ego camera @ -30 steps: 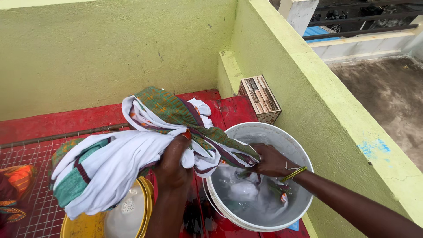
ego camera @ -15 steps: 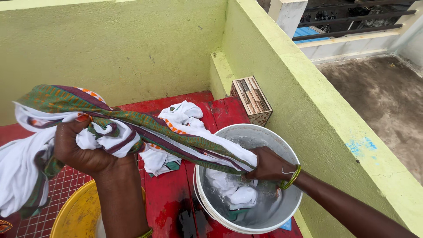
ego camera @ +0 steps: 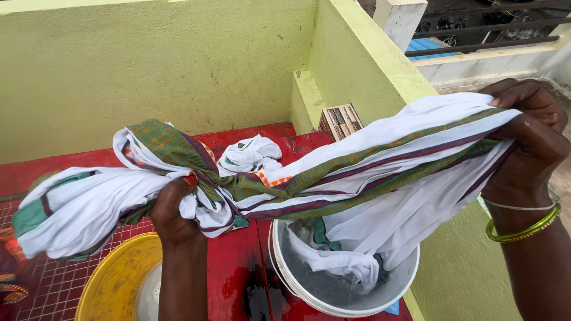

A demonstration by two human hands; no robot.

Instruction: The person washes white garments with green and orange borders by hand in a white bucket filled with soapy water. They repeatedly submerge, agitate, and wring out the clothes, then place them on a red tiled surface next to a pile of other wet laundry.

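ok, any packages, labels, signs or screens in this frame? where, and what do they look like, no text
Patterned box: on the red ledge in the corner against the yellow-green wall, partly hidden behind the white cloth; rectangular, brown and cream brick-like pattern.
Blue scrap: under the white bucket at its lower right edge; small, flat, too little shows to tell what it is.
No signs or screens.

Left hand [ego camera: 172,211] low, right hand [ego camera: 529,139] raised, each grip clenched.

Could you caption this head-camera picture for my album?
Both hands, left and right, stretch a wet white cloth above a white bucket.
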